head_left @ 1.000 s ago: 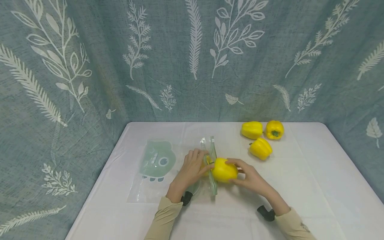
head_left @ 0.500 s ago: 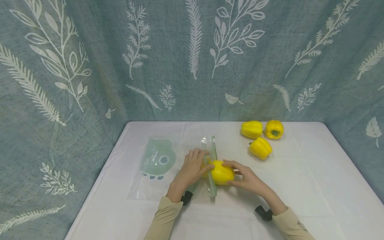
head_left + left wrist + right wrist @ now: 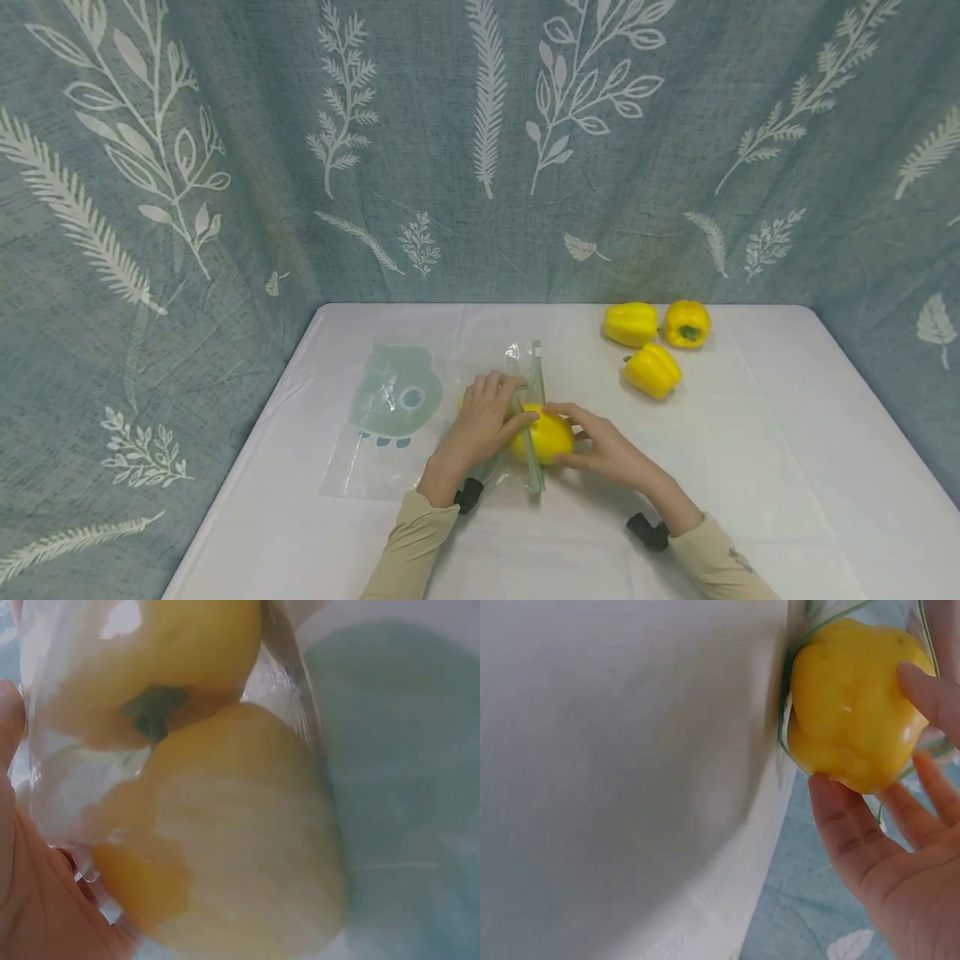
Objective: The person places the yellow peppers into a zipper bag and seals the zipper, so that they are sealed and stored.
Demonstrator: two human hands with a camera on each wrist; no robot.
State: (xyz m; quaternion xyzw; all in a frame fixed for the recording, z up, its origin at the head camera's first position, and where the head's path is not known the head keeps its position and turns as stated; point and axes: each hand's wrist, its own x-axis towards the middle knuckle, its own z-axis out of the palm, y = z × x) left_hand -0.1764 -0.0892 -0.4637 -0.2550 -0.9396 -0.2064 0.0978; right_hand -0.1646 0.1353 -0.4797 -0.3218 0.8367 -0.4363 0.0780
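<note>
A clear zip bag [image 3: 537, 477] with green edging at its mouth lies on the table, mouth toward the right. My left hand [image 3: 483, 417] holds the bag by the rim of its mouth, thumb across the edge. My right hand [image 3: 611, 450] grips a yellow bell pepper [image 3: 551, 439] between thumb and fingers, partly inside the mouth. In the right wrist view the green rim runs around this bell pepper [image 3: 855, 705]. Through the plastic, the left wrist view shows a bell pepper with a green stem [image 3: 172, 652] above another bell pepper [image 3: 240, 825].
Three more yellow bell peppers, one at the left [image 3: 630, 324], one at the right [image 3: 687, 324] and one in front [image 3: 652, 371], sit at the back right of the white table [image 3: 750, 500]. Clear plastic with a green cartoon print [image 3: 397, 400] lies flat left of my left hand. A patterned curtain [image 3: 450, 150] hangs behind.
My right hand has moved left, taking the bell pepper farther into the bag's mouth. Yellow now shows left of my left hand. The left hand has stayed nearly in place.
</note>
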